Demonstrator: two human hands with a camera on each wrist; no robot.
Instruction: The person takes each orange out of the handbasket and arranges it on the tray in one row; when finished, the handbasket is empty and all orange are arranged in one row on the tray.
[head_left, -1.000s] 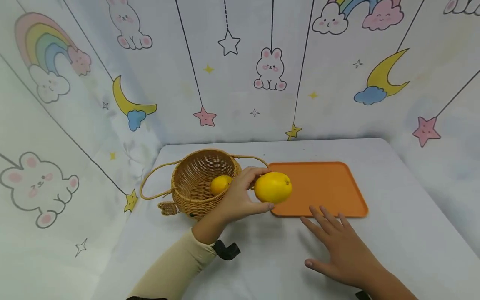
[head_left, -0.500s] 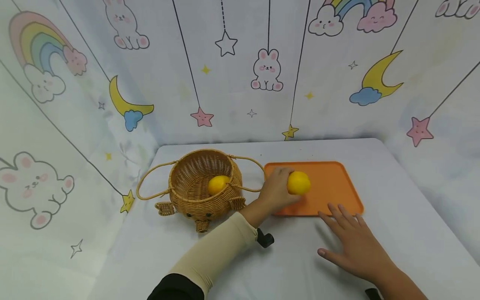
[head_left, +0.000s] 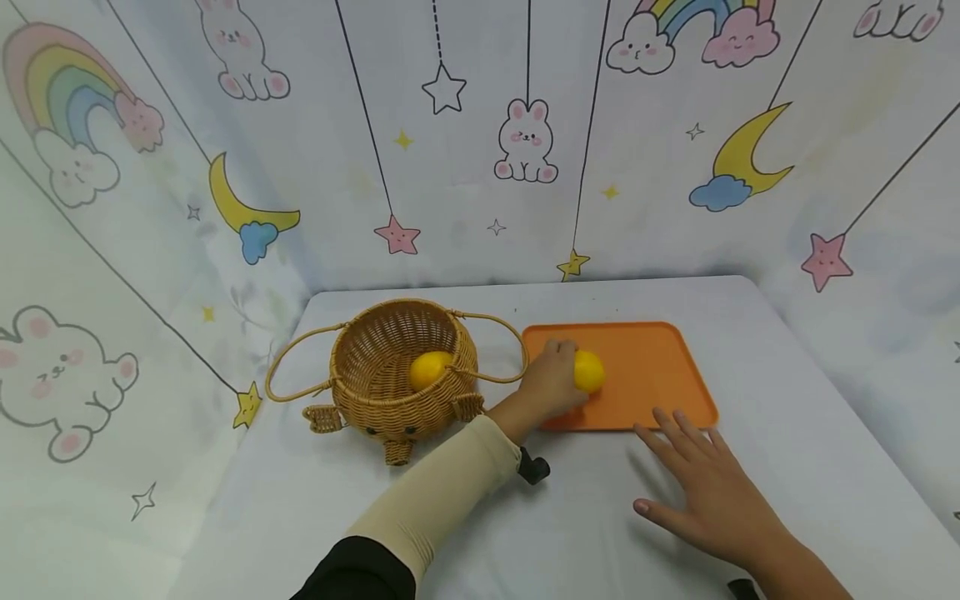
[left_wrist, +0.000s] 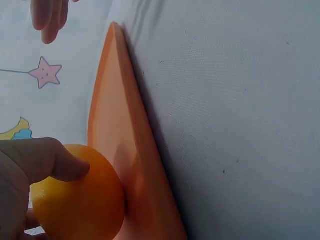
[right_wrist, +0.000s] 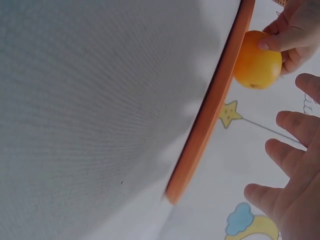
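My left hand grips a yellow lemon low over the left part of an orange tray. In the left wrist view the thumb lies across the lemon, whose underside is right at the tray surface. From the right wrist view, the lemon shows beside the tray's edge with the left thumb on it. My right hand hovers with spread fingers near the tray's front right corner, holding nothing. Another lemon lies inside the wicker basket.
The basket stands left of the tray, its two loop handles spread sideways; the right handle reaches close to the tray and left hand. A white cloth covers the table. Behind hangs a patterned backdrop.
My left hand has carried the lemon from beside the basket rightward, then down to the tray. The right hand has shifted slightly right and stays spread.
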